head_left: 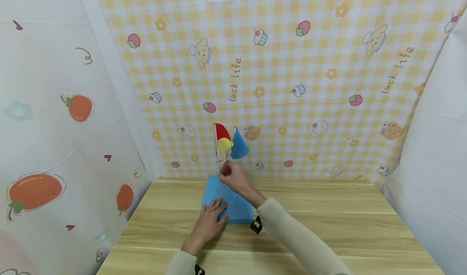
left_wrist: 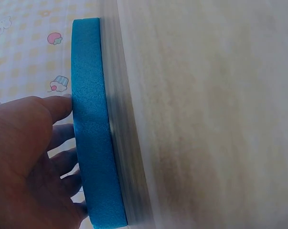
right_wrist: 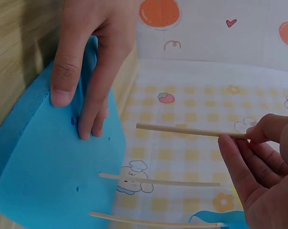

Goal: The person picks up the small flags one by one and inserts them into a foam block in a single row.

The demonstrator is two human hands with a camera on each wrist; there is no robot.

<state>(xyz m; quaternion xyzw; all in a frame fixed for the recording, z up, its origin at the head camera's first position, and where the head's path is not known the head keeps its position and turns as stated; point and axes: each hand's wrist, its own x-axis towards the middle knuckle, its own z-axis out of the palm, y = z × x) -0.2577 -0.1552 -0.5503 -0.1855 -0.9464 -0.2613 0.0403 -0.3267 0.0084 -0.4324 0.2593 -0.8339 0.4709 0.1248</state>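
Note:
A blue foam board point(head_left: 242, 215) lies on the table, with several small dark holes in its top. My left hand point(head_left: 208, 221) rests on its left part, fingers spread and fairly straight. Above the board, my right hand point(head_left: 236, 179) pinches a thin wooden stick point(right_wrist: 182, 130) between thumb and fingers. The stick's lower end appears apart from the board. A red flag point(head_left: 221, 131) stands directly above this hand, overlapping a yellow piece point(head_left: 224, 145). Behind and to the right is a blue flag point(head_left: 239, 145). Two more sticks, one of them a thin stick point(right_wrist: 158, 179), rise from the board.
The wood-grain table point(head_left: 321, 226) extends to both sides. Behind it hangs a yellow checked cloth point(head_left: 292, 64), close to the board's far edge. A white printed cloth point(head_left: 54, 145) covers the left side, and a plain white sheet point(head_left: 434, 153) the right.

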